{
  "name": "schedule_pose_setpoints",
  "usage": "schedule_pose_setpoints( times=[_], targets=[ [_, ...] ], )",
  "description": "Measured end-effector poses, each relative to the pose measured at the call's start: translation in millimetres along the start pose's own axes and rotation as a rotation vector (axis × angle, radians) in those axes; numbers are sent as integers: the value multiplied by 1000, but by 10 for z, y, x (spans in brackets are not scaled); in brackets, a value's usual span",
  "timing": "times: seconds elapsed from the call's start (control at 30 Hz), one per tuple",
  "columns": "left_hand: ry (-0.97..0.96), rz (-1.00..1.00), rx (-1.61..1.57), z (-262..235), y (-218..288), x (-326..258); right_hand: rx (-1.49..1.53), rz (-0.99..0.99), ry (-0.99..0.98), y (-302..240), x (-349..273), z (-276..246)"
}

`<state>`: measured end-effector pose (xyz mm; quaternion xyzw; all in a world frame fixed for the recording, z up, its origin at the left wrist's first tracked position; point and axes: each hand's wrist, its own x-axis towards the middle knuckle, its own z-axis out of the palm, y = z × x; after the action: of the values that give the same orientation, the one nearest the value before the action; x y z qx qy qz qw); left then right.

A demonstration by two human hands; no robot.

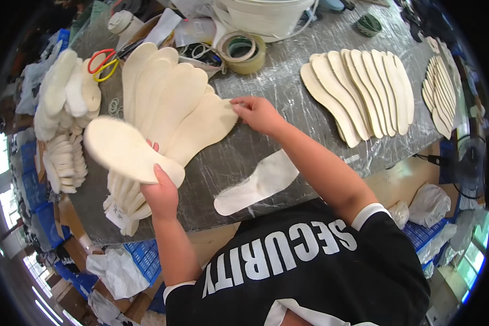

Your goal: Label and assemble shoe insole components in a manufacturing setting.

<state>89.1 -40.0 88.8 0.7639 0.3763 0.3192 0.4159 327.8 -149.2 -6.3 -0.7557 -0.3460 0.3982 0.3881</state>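
My left hand [162,190] is closed round the heel end of a cream shoe insole [127,149], lifted above the table's left side. Beneath it fans out a pile of similar insoles [174,92], their narrow ends bundled near a small white tag [117,215]. With thumb and fingers, my right hand [258,113] pinches the edge of the rightmost insole [206,122] in that fan. A thin whitish insole-shaped sheet [255,183] lies alone on the table below my right forearm.
Another row of overlapping insoles [358,95] lies to the right, with a smaller stack [439,95] beyond. Tape rolls [242,51], a white bucket [266,19] and red-and-yellow-handled scissors [104,64] stand along the back. More insoles [65,92] sit at far left. Plastic covers the table [277,70].
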Motion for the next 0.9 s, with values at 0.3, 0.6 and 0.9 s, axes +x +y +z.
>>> schedule_pose_setpoints(
  times=[0.3, 0.6, 0.9],
  targets=[
    [-873, 246, 603, 369, 650, -584, 734, 142, -136, -107, -1224, -329],
    [-1044, -414, 306, 84, 386, -805, 855, 287, 269, 423, -1781, -205],
    [-514, -830, -251, 35, -218, -1036, 487, 335, 359, 458, -1541, -234]
  ],
)
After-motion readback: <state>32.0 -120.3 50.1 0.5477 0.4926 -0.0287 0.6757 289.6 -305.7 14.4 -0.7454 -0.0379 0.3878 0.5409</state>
